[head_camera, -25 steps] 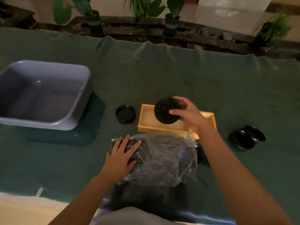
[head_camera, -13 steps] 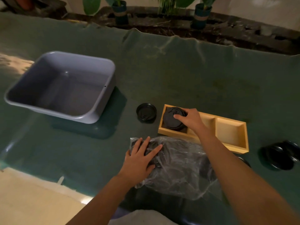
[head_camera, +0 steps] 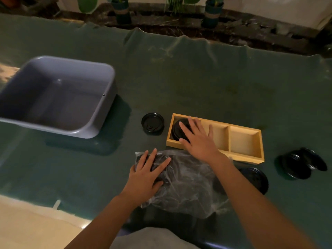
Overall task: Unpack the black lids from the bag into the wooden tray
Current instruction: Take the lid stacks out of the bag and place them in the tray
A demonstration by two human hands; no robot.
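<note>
— So, where is the right hand (head_camera: pixel 199 141)?

— Over the left end of the tray (head_camera: pixel 244 158), fingers spread wide and flat, gripping nothing. Its fingertips lie over a black lid (head_camera: pixel 177 129) that sits in the leftmost compartment; whether they press on it or hang just above, I cannot tell.

— And the left hand (head_camera: pixel 148 175)?

— Flat too, fingers splayed, palm down on the left end of the bag (head_camera: pixel 188 186). It pins the plastic rather than grasping it.

— What is in the bag?

— Dark shapes show through the clear, crumpled film, too blurred to count. It lies on the tabletop (head_camera: pixel 197 78) just in front of the tray, near the person.

— The other compartments?

— The middle one and the right one show bare wood.

— Any lids outside?

— One loose lid (head_camera: pixel 152 123) lies flat just left of the tray, apart from it. Another dark lid (head_camera: pixel 256 178) shows beyond the right forearm, beside the bag. Two more (head_camera: pixel 303 164) lean together right of the tray.

— Anything else?

— A grey tub (head_camera: pixel 59 96) stands well left on the green cloth, and potted plants (head_camera: pixel 122 9) line the far edge.
</note>
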